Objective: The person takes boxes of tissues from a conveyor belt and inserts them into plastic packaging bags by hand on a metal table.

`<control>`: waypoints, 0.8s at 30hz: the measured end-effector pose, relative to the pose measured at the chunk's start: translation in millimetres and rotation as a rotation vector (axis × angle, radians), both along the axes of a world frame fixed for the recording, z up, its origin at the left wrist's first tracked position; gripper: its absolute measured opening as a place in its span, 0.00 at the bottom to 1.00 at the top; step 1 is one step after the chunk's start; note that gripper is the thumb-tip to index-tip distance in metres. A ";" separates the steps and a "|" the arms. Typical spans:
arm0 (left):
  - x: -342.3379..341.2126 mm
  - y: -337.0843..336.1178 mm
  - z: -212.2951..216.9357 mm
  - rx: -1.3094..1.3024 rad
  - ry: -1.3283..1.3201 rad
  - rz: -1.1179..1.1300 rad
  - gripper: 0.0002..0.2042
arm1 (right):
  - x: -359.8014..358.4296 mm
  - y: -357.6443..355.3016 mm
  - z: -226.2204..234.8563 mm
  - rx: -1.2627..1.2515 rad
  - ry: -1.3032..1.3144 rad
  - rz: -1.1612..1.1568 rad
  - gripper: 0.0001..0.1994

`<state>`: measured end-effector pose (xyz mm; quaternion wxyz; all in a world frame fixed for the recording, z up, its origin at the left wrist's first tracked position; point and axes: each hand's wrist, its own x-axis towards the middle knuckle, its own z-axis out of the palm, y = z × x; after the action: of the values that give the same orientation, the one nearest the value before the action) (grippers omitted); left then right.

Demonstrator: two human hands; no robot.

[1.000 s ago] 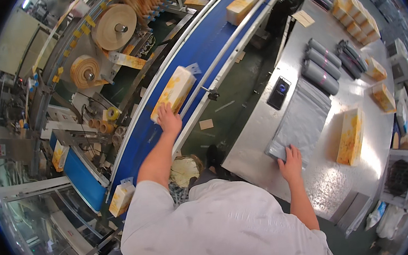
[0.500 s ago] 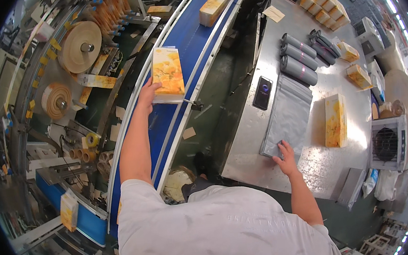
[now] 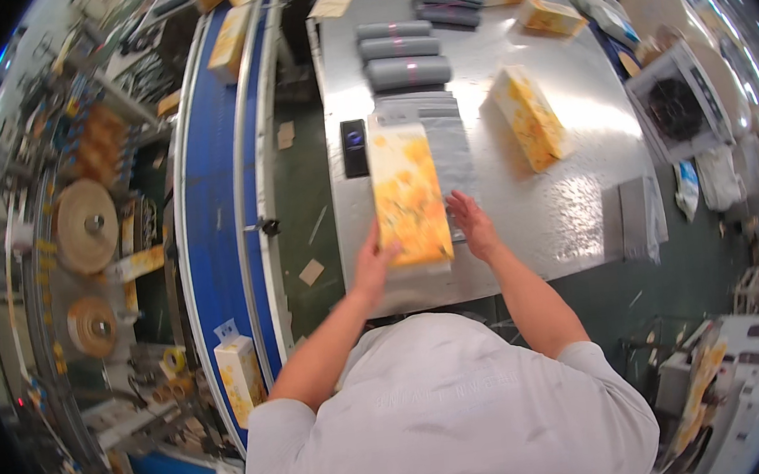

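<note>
A white and yellow flower-printed tissue pack is in my left hand, whose fingers grip its lower left side. It is over a stack of flat grey plastic bags on the metal table and hides part of them. My right hand is open beside the pack's right edge, fingers spread, not plainly touching it. A black phone lies left of the pack. Another flower-printed pack stands to the right on the table.
Several rolled grey bags with pink bands lie at the far side of the metal table. A blue conveyor belt runs along my left, carrying more packs. Folded grey sheets hang over the table's right edge.
My left hand has carried the tissue pack from the conveyor over to the table. My right hand has come off the flat bags to beside the pack. The view has turned right.
</note>
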<state>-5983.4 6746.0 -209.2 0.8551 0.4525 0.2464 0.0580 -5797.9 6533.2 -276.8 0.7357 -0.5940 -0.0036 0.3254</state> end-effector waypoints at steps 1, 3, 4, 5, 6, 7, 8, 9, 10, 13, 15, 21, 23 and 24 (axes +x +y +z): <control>0.2 -31.5 -19.6 0.134 0.063 -0.086 0.32 | 3.7 -1.7 7.2 0.156 0.088 0.034 0.29; 0.3 -60.5 -33.0 0.470 0.185 -0.329 0.32 | -0.9 -8.1 37.3 0.045 0.159 0.054 0.30; 0.3 -65.1 -30.6 0.670 0.239 -0.486 0.31 | -4.0 -16.1 31.5 0.001 0.070 0.083 0.31; 3.6 -67.8 -28.8 0.871 0.291 -0.642 0.31 | -8.0 -24.8 23.1 -0.043 -0.019 0.112 0.32; 15.1 -67.8 -43.5 0.915 0.177 -0.489 0.31 | -11.5 -32.0 16.1 -0.090 -0.107 0.142 0.33; 29.7 -64.7 -69.8 0.947 0.071 -0.331 0.32 | -17.6 -35.7 10.2 -0.026 -0.056 0.098 0.35; 42.8 -61.7 -87.4 0.972 -0.031 -0.171 0.32 | -24.0 -35.6 17.6 -0.099 -0.097 0.097 0.35; 62.9 -57.2 -70.0 0.705 -0.024 -0.186 0.35 | -33.0 -35.3 38.4 -0.175 -0.135 0.094 0.36; 85.4 -53.2 -48.6 0.441 -0.017 -0.190 0.37 | -38.7 -37.9 49.4 -0.248 -0.177 0.094 0.36; 121.9 -51.5 -54.3 0.310 0.152 -0.060 0.40 | -41.1 -53.5 30.1 -0.375 -0.624 0.224 0.37; 128.4 -53.8 -59.9 0.329 0.134 0.007 0.40 | -36.6 -67.0 27.3 -0.343 -0.600 0.257 0.32; 99.4 -62.1 -65.9 0.348 0.028 0.027 0.37 | 25.5 -99.5 15.7 -0.451 -0.986 0.378 0.16; 84.2 -63.0 -73.8 0.531 0.007 -0.103 0.32 | 42.2 -104.2 10.4 -0.533 -1.233 0.446 0.15; 78.3 -62.7 -76.8 0.634 -0.033 -0.153 0.30 | 46.2 -106.2 10.1 -0.584 -1.298 0.487 0.16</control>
<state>-5905.1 6683.3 -286.1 0.6774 0.7124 0.1673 0.0749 -5751.7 6427.1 -266.6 0.3057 -0.8198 -0.4815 0.0513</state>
